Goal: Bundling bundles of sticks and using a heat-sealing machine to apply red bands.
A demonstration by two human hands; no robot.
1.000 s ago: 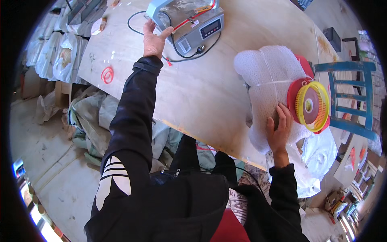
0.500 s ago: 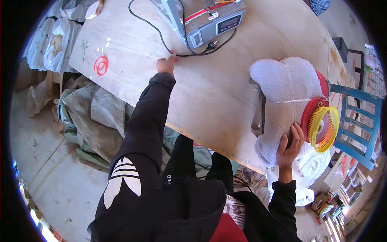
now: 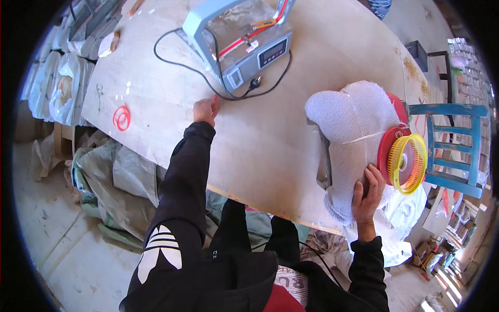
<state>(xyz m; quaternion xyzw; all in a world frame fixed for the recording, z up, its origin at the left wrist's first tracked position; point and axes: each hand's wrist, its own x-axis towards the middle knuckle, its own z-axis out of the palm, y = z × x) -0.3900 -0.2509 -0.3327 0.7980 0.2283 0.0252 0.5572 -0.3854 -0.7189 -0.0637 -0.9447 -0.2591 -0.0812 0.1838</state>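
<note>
My left hand is on the table, its fingers closed around a small red strip; most of the strip is hidden. Just beyond it, a black power cord with a plug loops out from a grey arched machine with a control panel. My right hand lies with its fingers extended on a white dotted cloth pad. String ties this pad over a dark-framed object whose form is mostly covered. Beside that hand are a red disc and a yellow slotted plastic basket.
Red rings lie toward the table's left edge. Clear plastic bags are stacked at the far left. Grey-green sheeting bunches below the table edge. A blue wooden chair stands at the right, above white plastic.
The view has shifted, so the machine and table appear lower and further left. My left hand stays near the cord and my right hand remains on the pad.
</note>
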